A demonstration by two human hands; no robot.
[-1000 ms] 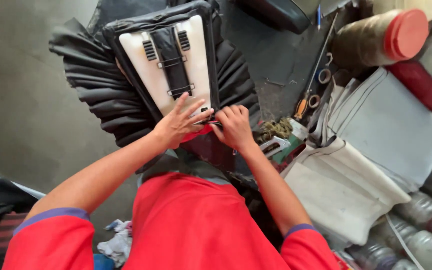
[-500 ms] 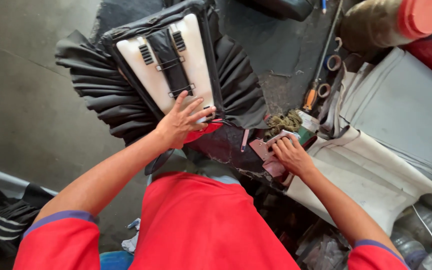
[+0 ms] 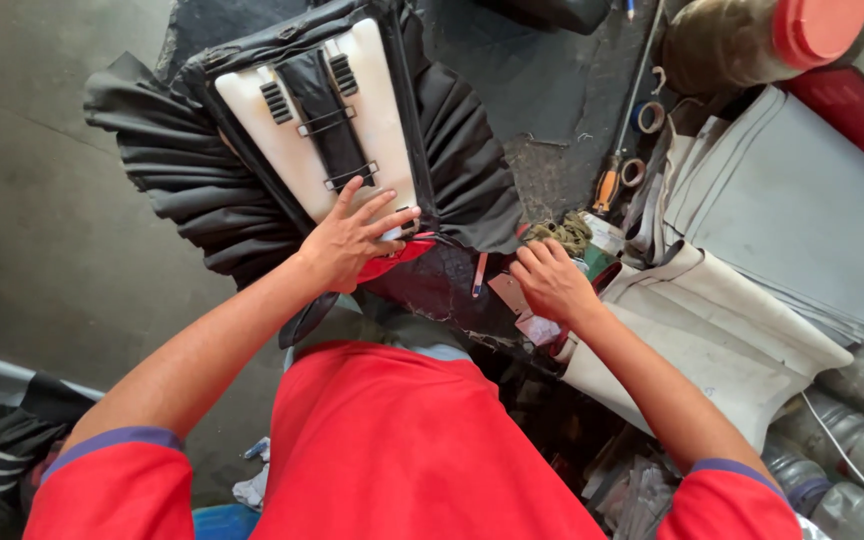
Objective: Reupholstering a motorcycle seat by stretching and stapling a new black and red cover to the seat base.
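Black pleated fabric fans out over the grey floor at the left. On it lies a white padded panel with black straps and a black frame. The left hand presses flat on the panel's near edge, fingers spread apart, clamped on nothing. Just beside it, a pink pen lies on dark fabric. The right hand rests fingers-down on small flat pieces; whether its grip is closed I cannot tell. Further right lie an orange-handled screwdriver and stacked grey-white sheets.
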